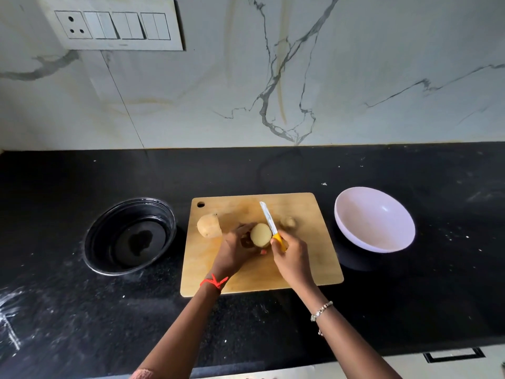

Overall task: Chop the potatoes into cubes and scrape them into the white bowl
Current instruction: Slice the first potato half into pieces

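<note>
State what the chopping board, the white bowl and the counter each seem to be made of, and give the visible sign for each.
Chopping board: wood or bamboo, matt tan with pale worn patches.
White bowl: probably plastic or melamine; smooth and glossy, one small highlight inside. Ceramic is possible.
Counter: polished dark stone, likely granite; black with fine pale specks and faint reflections.
</note>
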